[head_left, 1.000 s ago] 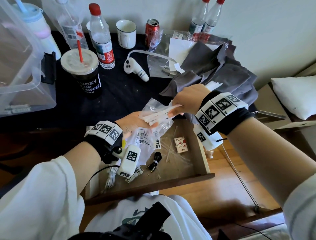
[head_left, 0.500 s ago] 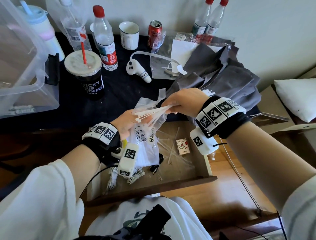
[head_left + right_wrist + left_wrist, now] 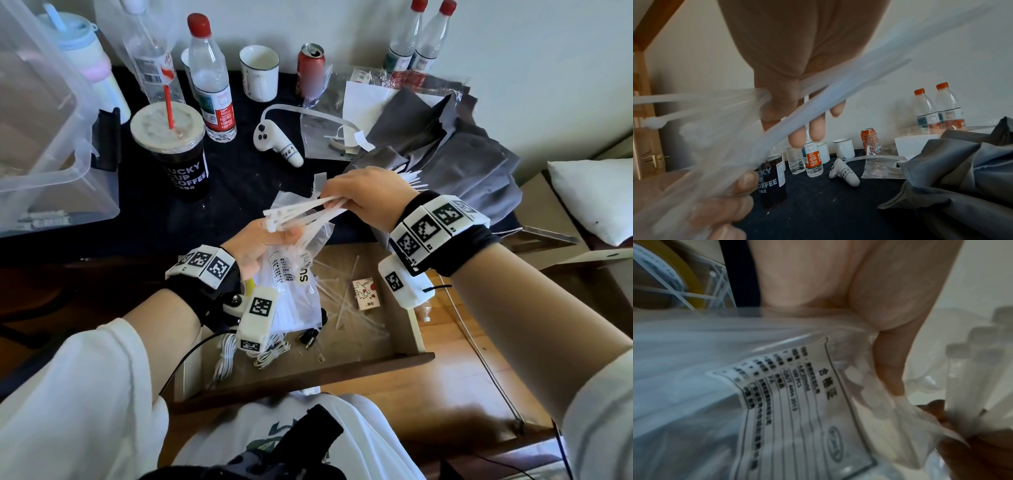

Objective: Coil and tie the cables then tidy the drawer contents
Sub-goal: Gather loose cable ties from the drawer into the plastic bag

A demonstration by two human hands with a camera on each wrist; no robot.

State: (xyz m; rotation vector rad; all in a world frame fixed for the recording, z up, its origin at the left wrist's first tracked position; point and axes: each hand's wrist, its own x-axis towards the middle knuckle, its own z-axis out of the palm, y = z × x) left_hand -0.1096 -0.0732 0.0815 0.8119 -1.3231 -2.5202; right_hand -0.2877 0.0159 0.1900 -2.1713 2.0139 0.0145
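A home bedroom: pillow (image 3: 592, 198), cluttered desk (image 3: 144, 212), wooden drawer (image 3: 308, 373).

Beyond the two hands stand four clear plastic bottles (image 3: 211, 85), two white mugs (image 3: 259, 72), one red can (image 3: 310, 68), one lidded coffee cup (image 3: 178, 150) and one white controller (image 3: 277, 144); below them lies one small box (image 3: 366, 294).

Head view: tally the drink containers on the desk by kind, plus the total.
plastic bottles: 4
white mugs: 2
lidded coffee cup: 1
soda can: 1
pastel tumbler: 1
Total: 9
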